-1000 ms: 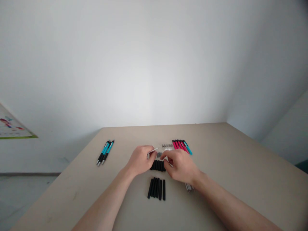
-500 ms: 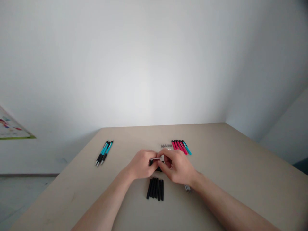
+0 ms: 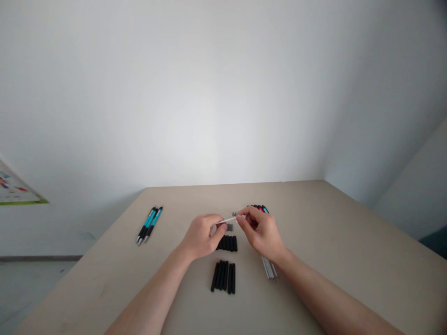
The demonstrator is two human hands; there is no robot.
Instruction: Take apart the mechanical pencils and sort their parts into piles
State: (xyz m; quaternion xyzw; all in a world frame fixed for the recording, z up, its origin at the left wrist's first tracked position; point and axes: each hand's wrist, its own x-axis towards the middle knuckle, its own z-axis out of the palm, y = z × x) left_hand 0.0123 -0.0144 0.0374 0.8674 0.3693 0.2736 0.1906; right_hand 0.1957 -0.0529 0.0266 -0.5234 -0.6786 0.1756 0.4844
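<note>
A thin white pen refill [image 3: 228, 220] spans the gap between my two hands above the table. My left hand [image 3: 201, 236] pinches its left end between thumb and fingers. At the other end, my right hand [image 3: 261, 233] has thumb and fingertips closed on it. Just below the hands lies a row of short black tubes [image 3: 228, 243], partly covered by my left hand. Small grey parts [image 3: 229, 227] show beneath the refill, too small to make out. Several white refills [image 3: 268, 269] lie under my right wrist, partly hidden.
Nearer me is a row of longer black tubes [image 3: 223, 277]. Three blue and black pens [image 3: 149, 225] lie at the left. Behind my right hand, pink and blue pen barrels [image 3: 260, 208] are mostly hidden, beside small metal pieces [image 3: 234, 214]. A wall [image 3: 216, 116] rises behind the table [image 3: 300, 200].
My hands have moved apart and slightly up, so more of the white refill shows between them. The short black tubes and small grey parts below are now uncovered.
</note>
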